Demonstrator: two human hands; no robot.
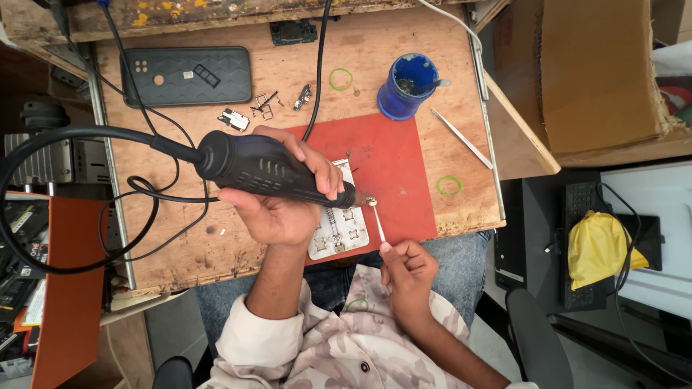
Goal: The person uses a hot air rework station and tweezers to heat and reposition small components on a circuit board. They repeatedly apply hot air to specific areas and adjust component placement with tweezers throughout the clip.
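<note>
My left hand [277, 209] is wrapped around the hot-air wand [270, 169], a thick black ribbed handle whose stiff cable loops off past the left edge of the tabletop [425, 155]. I judge it bulky but not heavy, and the cable tugs at its back end, so the ribbed middle, where my fingers close over the top and my thumb sits underneath, seems the right place to hold it; the metal nozzle [360, 201] at the front is probably hot and not to be touched. The wand lies nearly level, tilted slightly down to the right, with the nozzle over the red mat [393, 162] near the front edge of the tabletop. My left forearm comes up from my lap, wrist bent back. My right hand [407, 266] sits lower, just off the front edge, fingers curled and pinching the lower end of the tweezers [378, 223], which point up and left so that the tip meets a small metal part right at the nozzle. The tweezers are thin, light and springy, and I reckon that tiny part could slip out easily, so a steady, gentle pinch seems best. Beneath the nozzle lies a white board [344, 234] on the mat. Farther back are a black phone [187, 75] by the rear left corner, a blue pot [407, 86], spare tweezers [461, 138] toward the right edge, and green rubber bands [341, 78].
</note>
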